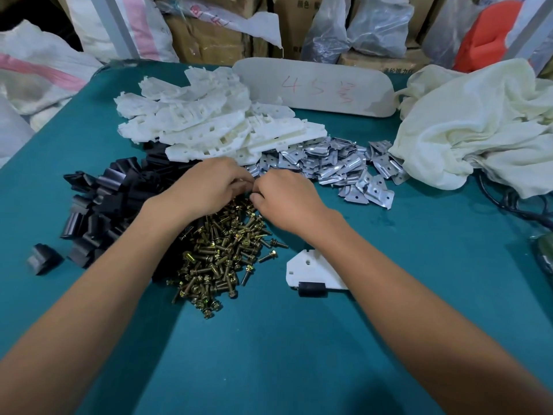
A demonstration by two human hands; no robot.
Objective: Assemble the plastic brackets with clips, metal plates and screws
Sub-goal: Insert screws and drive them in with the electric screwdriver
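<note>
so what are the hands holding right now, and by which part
It cannot be told. The left hand and right hand meet fingertip to fingertip above the screw pile, and the fingers hide whatever small part may be pinched there.

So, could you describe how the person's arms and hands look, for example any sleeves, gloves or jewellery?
Both arms are bare from the frame edge to the wrists; no sleeve shows. The left hand and the right hand wear no gloves. No watch, bracelet, ring, tape or marking is visible on the wrists or on the backs of the hands. The fingertips are mostly hidden, so nails cannot be judged.
</note>
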